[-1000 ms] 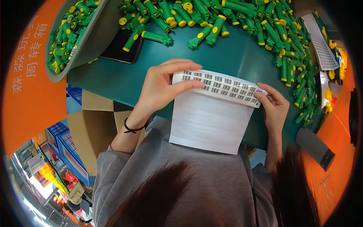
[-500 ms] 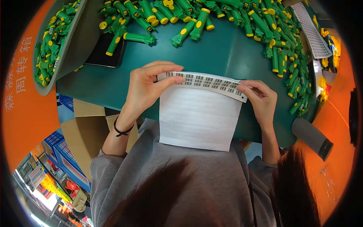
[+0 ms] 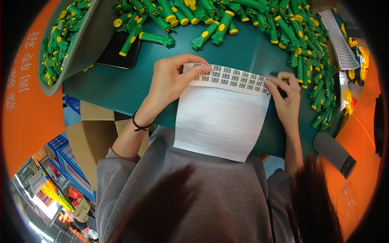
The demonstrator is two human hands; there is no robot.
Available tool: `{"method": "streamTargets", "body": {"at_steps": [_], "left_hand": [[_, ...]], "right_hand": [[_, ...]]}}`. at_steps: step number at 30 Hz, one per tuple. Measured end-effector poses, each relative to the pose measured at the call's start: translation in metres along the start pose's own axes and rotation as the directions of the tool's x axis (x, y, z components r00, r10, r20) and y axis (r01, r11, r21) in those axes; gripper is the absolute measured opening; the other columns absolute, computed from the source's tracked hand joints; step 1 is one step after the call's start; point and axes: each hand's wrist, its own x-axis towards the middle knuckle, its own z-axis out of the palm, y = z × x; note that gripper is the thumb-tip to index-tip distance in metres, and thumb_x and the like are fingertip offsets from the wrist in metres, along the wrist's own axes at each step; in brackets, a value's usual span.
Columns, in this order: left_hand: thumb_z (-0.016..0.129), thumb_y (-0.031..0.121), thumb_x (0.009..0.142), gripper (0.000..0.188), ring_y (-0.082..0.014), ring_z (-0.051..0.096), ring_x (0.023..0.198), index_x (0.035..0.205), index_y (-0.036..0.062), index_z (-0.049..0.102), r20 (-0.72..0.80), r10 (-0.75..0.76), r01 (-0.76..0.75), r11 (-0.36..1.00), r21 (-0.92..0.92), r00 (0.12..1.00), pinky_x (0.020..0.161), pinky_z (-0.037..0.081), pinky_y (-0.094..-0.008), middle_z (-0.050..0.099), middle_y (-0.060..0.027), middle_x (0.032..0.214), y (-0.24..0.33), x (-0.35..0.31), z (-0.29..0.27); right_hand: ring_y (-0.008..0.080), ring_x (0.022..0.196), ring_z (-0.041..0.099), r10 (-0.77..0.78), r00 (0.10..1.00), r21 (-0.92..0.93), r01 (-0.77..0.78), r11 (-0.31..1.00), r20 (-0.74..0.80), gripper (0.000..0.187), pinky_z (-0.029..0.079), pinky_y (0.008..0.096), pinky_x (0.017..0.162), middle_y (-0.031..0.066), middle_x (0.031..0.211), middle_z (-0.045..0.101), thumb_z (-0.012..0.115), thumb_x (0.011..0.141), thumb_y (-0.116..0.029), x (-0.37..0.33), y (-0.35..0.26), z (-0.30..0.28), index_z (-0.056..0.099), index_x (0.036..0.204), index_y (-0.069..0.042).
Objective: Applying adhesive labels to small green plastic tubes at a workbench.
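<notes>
A white label sheet (image 3: 221,117) hangs over the near table edge toward my lap. Rows of small printed labels run along its far strip; the broad part below is blank. My left hand (image 3: 174,77) pinches the sheet's far left corner between thumb and fingers. At the far right corner, my right hand (image 3: 287,95) grips the edge with thumb and forefinger, its other fingers curled. Beyond the sheet lie many green plastic tubes with yellow ends (image 3: 223,27), heaped across the back and right of the table.
A grey bin (image 3: 81,50) full of more green tubes stands at the left, beside a dark phone-like slab (image 3: 117,50). An open cardboard box (image 3: 95,141) sits below the table's left edge. Other label sheets (image 3: 339,40) and a dark grey cylinder (image 3: 334,154) are at the right.
Both hands have shifted slightly, the left one to the right and away from me. The sheet's printed strip now lies flatter, showing more of its label rows.
</notes>
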Motion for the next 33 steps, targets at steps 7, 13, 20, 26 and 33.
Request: {"method": "streamTargets", "body": {"at_steps": [7, 13, 20, 26, 33], "left_hand": [[0.080, 0.015, 0.084, 0.021, -0.0111, 0.059, 0.060, 0.104, 0.0102, 0.078, -0.045, 0.308, -0.287, 0.923, 0.257, 0.950, 0.052, 0.044, -0.0243, 0.070, -0.0057, 0.089, 0.002, -0.002, 0.005], [0.081, 0.019, 0.079, 0.029, -0.0179, 0.061, 0.087, 0.107, 0.0128, 0.076, 0.103, 0.543, -0.456, 0.569, 0.685, 0.833, 0.067, 0.048, -0.0291, 0.064, 0.0000, 0.112, -0.001, -0.012, -0.006], [0.077, 0.020, 0.081, 0.036, -0.0220, 0.058, 0.107, 0.116, 0.0109, 0.071, 0.120, 0.593, -0.495, 0.525, 0.692, 0.797, 0.084, 0.046, -0.0336, 0.064, -0.0001, 0.117, -0.006, -0.012, -0.003], [0.072, 0.014, 0.085, 0.033, -0.0226, 0.059, 0.111, 0.117, 0.0075, 0.070, 0.217, 0.613, -0.561, 0.450, 0.695, 0.760, 0.090, 0.047, -0.0341, 0.064, -0.0035, 0.119, -0.017, -0.016, 0.000], [0.077, 0.012, 0.082, 0.030, -0.0271, 0.061, 0.105, 0.109, 0.0019, 0.070, 0.013, 0.591, -0.487, 0.652, 0.581, 0.806, 0.086, 0.053, -0.0372, 0.065, -0.0066, 0.114, -0.012, -0.017, -0.002]], "right_hand": [[0.0312, 0.111, 0.056, -0.287, 0.957, -0.238, 0.289, 0.927, 0.042, 0.036, 0.042, 0.0413, 0.099, 0.0107, 0.116, 0.062, 0.073, 0.086, -0.016, 0.019, -0.053, 0.045, 0.069, 0.121, -0.005], [0.0265, 0.097, 0.059, -0.401, 0.914, -0.111, 0.392, 0.913, -0.066, 0.033, 0.050, 0.0363, 0.083, 0.0098, 0.106, 0.063, 0.077, 0.081, -0.004, 0.010, -0.045, 0.066, 0.073, 0.114, -0.004], [0.0247, 0.096, 0.060, -0.541, 0.840, -0.250, 0.515, 0.820, -0.045, 0.039, 0.050, 0.0352, 0.082, 0.0072, 0.107, 0.063, 0.079, 0.079, -0.002, 0.008, -0.042, 0.064, 0.072, 0.118, -0.006], [0.0233, 0.102, 0.058, -0.388, 0.922, -0.268, 0.369, 0.890, -0.021, 0.040, 0.045, 0.0363, 0.089, 0.0050, 0.113, 0.062, 0.077, 0.082, -0.009, 0.016, -0.055, 0.068, 0.071, 0.122, -0.009], [0.0216, 0.102, 0.057, -0.516, 0.855, -0.319, 0.504, 0.803, 0.053, 0.039, 0.044, 0.0379, 0.089, 0.0019, 0.114, 0.061, 0.074, 0.085, -0.013, 0.018, -0.052, 0.072, 0.071, 0.123, -0.012]]}}
